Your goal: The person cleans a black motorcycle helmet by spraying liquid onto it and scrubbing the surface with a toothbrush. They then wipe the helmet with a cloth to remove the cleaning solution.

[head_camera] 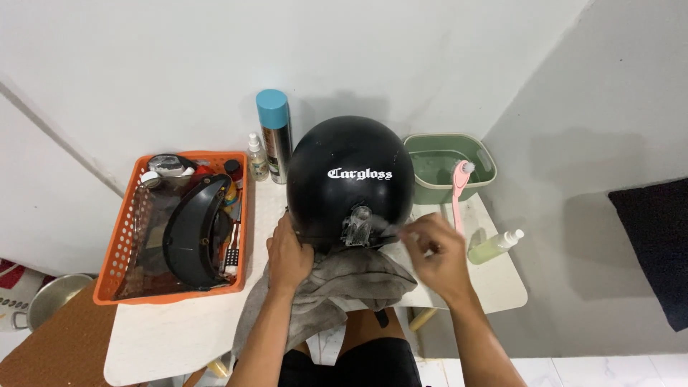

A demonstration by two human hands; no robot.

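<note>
Glossy black rounded plastic helmet (349,179) rests on a grey cloth (337,287); left hand (289,258) fingers grip its rim, right hand (438,254) fingers pinch something small. Likely rigid, slippery; steadiest held at the rim.

We have a single view, from a camera worn on our head, looking steeply down and forward over a small white table (179,337) toward the corner where two pale walls meet. It sits close: our forearms enter from the bottom edge, and the black helmet (350,179) fills the centre. The floor shows only at the lower corners.
</note>
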